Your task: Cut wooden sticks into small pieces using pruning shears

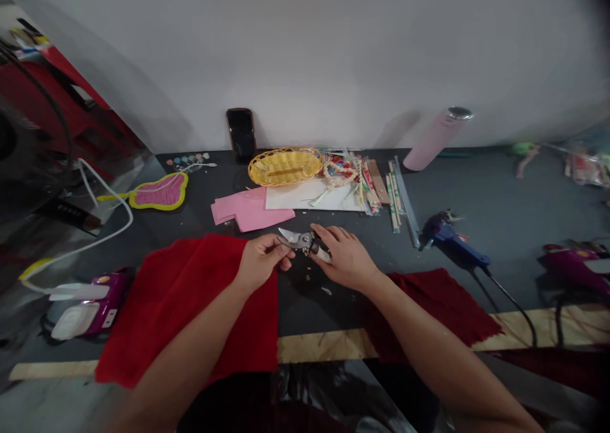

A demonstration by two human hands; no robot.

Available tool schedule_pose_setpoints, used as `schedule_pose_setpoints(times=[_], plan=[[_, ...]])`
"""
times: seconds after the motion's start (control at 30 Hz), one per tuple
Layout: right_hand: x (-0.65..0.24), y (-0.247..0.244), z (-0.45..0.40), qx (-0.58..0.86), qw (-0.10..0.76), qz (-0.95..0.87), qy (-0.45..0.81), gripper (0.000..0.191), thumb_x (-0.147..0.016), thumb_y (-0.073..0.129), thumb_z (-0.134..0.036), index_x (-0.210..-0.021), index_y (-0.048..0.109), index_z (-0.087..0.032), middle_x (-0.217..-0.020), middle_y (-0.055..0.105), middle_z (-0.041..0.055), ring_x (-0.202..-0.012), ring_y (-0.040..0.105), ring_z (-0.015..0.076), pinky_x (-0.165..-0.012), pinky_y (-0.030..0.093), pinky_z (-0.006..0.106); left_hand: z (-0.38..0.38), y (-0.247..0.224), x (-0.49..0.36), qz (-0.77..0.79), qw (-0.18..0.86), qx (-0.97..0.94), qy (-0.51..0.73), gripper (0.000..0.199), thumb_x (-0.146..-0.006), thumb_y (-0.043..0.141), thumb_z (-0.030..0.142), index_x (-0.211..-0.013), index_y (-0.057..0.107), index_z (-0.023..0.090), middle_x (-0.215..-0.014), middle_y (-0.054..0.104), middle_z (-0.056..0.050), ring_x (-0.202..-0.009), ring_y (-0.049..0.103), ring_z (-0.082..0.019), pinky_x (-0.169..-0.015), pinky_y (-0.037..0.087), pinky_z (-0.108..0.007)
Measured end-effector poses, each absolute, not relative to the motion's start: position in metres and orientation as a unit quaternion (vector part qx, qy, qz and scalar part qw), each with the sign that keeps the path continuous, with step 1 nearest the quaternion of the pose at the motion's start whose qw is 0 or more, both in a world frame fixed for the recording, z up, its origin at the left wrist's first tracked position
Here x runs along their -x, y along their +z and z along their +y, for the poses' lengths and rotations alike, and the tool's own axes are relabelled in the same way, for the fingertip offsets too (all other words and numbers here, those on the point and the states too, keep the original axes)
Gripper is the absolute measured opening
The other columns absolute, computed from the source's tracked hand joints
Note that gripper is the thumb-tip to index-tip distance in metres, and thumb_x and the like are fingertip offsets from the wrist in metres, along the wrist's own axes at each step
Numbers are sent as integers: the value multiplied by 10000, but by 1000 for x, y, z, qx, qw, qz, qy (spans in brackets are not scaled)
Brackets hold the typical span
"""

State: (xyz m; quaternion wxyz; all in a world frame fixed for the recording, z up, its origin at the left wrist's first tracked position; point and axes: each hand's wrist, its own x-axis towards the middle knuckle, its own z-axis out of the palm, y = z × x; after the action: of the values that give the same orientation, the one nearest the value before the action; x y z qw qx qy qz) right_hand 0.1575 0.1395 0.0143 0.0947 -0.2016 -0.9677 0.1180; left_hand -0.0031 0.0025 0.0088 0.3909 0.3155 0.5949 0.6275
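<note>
My right hand [349,256] is wrapped round the pale handle of a pair of pruning shears [305,239], which points left with its silver blades parted. My left hand [261,259] is closed in a pinch by the blade tips. What sits between those fingertips is too small to make out. A few tiny light bits lie on the dark table [312,306] below the shears. Under my left forearm a bright red cloth [181,293] is spread, and a darker red cloth [443,303] lies beneath my right forearm.
Behind my hands are pink sheets [257,209], a yellow woven basket [286,168], wrapped sticks [393,198] and a phone [241,134] leaning on the wall. To the right are a pink bottle [438,138] and a blue glue gun [452,242] with its cord; a purple power strip [107,299] sits left.
</note>
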Motion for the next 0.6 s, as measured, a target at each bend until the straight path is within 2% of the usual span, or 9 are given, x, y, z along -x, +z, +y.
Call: schedule_pose_setpoints(times=[0.27, 0.43, 0.6], plan=[[-158, 14, 136, 203, 80, -967, 132, 470, -882, 473, -384, -1304, 435, -180, -1055, 606, 108, -922, 583, 231, -831, 439, 339, 1, 11, 3, 588, 402, -306, 632, 222, -768, 660, 333, -697, 619, 128, -595, 656, -25, -447, 560, -93, -466, 473, -222], [-157, 12, 136, 211, 89, -964, 135, 490, -900, 445, -423, -1321, 415, -175, -1108, 596, 115, -985, 573, 240, -861, 433, 354, 4, 8, 2, 573, 400, -306, 646, 188, -753, 685, 307, -779, 619, 133, -686, 680, -22, -493, 579, -86, -496, 489, -217], [-156, 11, 139, 212, 91, -967, 108, 562, -882, 466, -434, -1376, 369, -185, -1184, 567, 126, -1042, 538, 269, -870, 422, 399, 4, 7, 3, 594, 387, -303, 637, 192, -763, 667, 313, -733, 623, 129, -639, 668, -24, -468, 569, -88, -477, 478, -215]])
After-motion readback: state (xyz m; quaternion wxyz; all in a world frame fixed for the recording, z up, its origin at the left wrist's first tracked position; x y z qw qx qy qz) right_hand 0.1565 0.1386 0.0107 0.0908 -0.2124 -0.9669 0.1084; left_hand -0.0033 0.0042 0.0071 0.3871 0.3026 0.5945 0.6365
